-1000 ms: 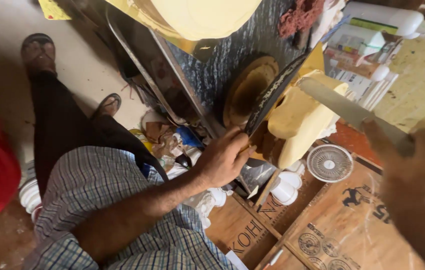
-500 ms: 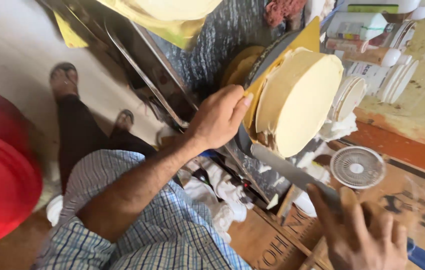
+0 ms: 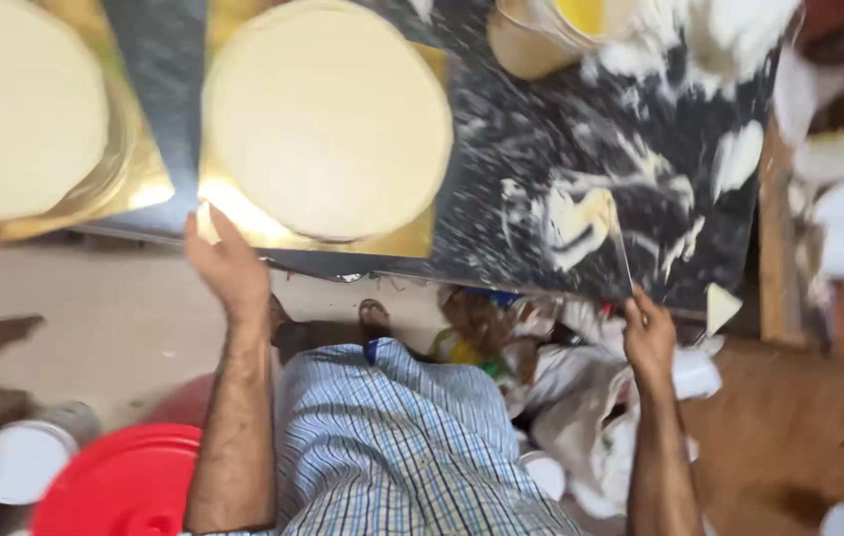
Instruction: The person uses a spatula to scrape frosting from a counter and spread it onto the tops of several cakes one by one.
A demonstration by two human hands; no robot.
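While left hand [image 3: 228, 266] fingers spread under gold cake board [image 3: 273, 223] | right hand [image 3: 648, 333] fingers pinch spatula [image 3: 620, 253]

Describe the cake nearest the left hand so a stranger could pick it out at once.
Start at the dark marbled worktop smeared with cream. Toward its near edge lies a gold board, touched by the left hand. On it sits the round cream cake, in full view, unlike its neighbour, cut off by the frame.
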